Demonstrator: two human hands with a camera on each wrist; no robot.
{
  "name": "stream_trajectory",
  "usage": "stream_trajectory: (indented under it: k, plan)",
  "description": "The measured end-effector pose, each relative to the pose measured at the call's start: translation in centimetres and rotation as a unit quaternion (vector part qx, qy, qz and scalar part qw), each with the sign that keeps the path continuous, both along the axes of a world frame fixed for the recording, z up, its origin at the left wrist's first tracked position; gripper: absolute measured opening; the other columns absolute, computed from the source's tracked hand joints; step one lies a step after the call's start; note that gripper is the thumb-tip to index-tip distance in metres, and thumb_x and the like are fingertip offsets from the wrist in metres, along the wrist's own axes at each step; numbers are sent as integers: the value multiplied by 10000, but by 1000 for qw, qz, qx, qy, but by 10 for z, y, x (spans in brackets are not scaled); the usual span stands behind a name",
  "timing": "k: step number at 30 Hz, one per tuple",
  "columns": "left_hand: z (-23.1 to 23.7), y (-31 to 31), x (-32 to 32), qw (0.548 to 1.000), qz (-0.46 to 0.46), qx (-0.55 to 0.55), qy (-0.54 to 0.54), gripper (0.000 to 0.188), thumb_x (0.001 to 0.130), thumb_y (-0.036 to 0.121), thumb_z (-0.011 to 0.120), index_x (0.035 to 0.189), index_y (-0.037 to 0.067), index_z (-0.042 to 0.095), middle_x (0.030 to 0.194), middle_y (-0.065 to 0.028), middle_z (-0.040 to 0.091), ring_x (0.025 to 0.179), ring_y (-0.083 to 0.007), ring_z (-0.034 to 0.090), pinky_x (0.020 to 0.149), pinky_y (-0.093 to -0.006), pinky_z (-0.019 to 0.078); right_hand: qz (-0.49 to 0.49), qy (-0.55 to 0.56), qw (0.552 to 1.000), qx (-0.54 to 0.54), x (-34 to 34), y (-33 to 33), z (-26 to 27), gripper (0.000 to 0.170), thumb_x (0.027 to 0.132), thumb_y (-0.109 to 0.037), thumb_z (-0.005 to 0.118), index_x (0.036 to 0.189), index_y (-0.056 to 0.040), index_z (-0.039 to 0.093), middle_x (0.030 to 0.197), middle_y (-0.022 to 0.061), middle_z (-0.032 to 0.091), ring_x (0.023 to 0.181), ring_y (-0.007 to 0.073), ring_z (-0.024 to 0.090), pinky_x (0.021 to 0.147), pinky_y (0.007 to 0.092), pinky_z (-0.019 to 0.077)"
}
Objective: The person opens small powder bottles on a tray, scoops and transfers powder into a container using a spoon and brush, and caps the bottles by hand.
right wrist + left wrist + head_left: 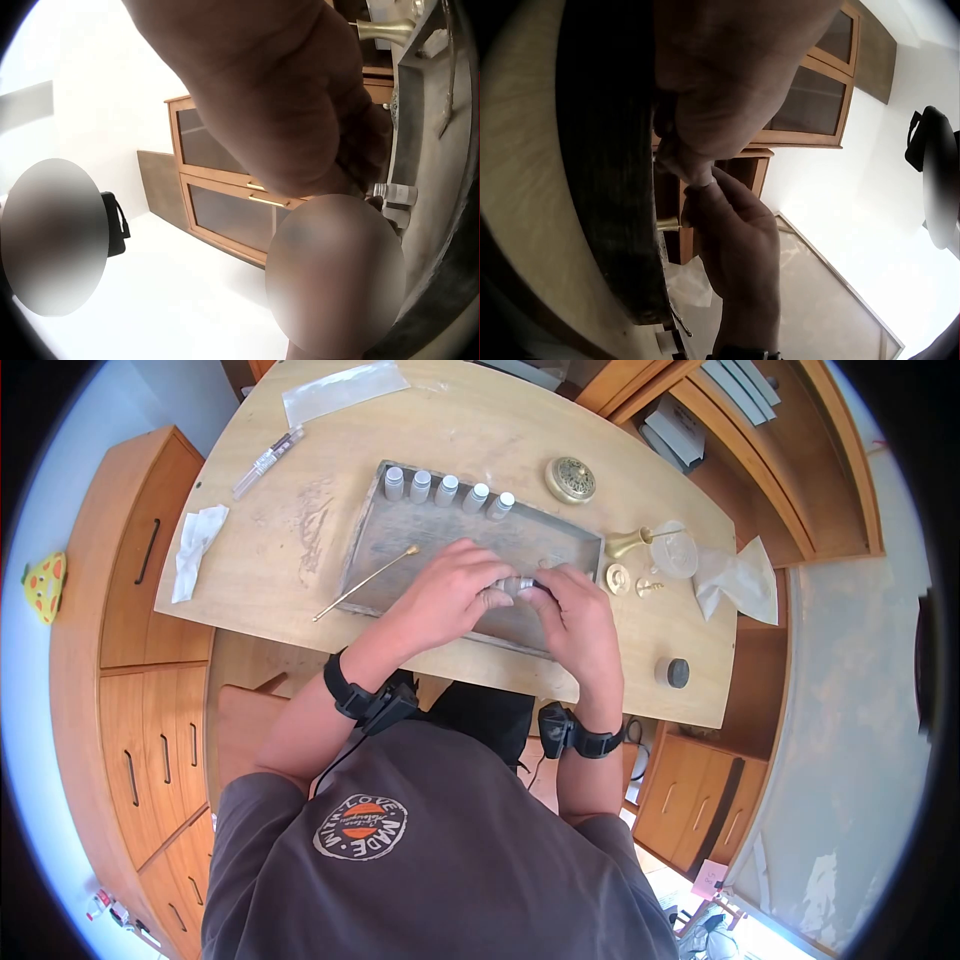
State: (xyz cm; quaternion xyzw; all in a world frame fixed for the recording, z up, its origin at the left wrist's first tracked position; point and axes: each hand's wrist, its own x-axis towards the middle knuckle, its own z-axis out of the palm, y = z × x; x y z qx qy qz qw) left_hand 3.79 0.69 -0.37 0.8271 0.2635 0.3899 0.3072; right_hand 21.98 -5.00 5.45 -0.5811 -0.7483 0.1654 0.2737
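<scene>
Over the front part of a grey tray, both hands meet at one small vial. My left hand pinches its left end between thumb and fingers. At the other end, the right hand holds it with thumb and fingertips. Fingers cover most of the vial, so its contents are hidden. In the left wrist view, the fingertips of the right hand meet those of the left hand. Several white-capped vials stand in a row along the tray's back edge.
A thin rod with a gold tip leans across the tray's left edge. To the right are a brass pierced lid, a brass vase, a clear bowl and a dark-lidded jar. A white packet lies at left.
</scene>
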Motion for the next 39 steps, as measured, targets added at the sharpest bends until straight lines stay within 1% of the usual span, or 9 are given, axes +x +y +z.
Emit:
stream_trajectory:
  k: [4,6,9,12,18,21,24,36,39]
  plan:
    - [0,-2,1,999,11,43,1,248,782,113,702,996,5,641,943,-122,643,869,-322,561,806,-403,454,-60,-129,983,-114,-3,6,-2,198,871,-110,643,1007,35,648,838,190,608,747,342,596,662,386,475]
    - [0,-2,1,999,23,34,-19,254,773,115,710,993,8,643,944,-120,642,856,-319,562,795,-405,456,-76,47,995,43,-6,5,-7,251,896,-205,639,885,46,648,757,196,591,657,364,568,615,412,464]
    - [0,-2,0,999,25,36,-19,262,765,112,714,992,5,642,941,-119,642,849,-319,562,785,-403,457,-26,133,989,58,-8,5,2,316,901,-275,635,883,40,640,738,198,586,647,367,579,600,409,465]
    - [0,-3,-1,998,22,57,-3,265,758,101,715,993,4,641,946,-119,644,856,-320,561,783,-401,458,-22,-56,998,-28,1,7,-2,301,887,-264,650,878,37,638,705,199,574,648,357,592,597,395,468]
    - [2,-3,-2,999,36,35,-8,271,757,89,710,1004,6,638,968,-119,643,878,-318,557,788,-402,457,-16,128,992,13,-10,5,-1,287,879,-236,658,801,39,631,682,200,584,616,360,585,569,397,463]
    - [0,-4,-1,998,42,44,-20,268,761,87,705,1007,8,636,972,-116,642,875,-318,554,793,-404,455,-59,-44,993,-95,-3,8,3,244,868,-187,668,894,53,633,748,194,613,623,323,596,578,378,475]
    - [3,-3,-2,998,42,28,-27,272,760,82,703,1013,9,636,969,-113,641,875,-317,551,798,-400,452,-24,90,995,-24,-10,5,11,214,858,-146,669,925,54,630,752,191,618,637,325,607,589,375,483]
    - [-2,-6,0,991,107,62,-43,301,758,67,714,1043,24,627,1024,-105,624,954,-312,553,830,-408,458,-30,33,998,-35,-8,17,20,207,845,-151,685,930,33,642,694,159,622,594,242,599,582,320,479]
    - [4,-9,2,981,179,27,-68,322,789,93,718,1088,19,627,1098,-121,615,985,-319,570,850,-406,474,-65,-18,998,16,-5,39,31,198,812,-138,685,907,31,646,719,179,642,642,287,638,606,349,502]
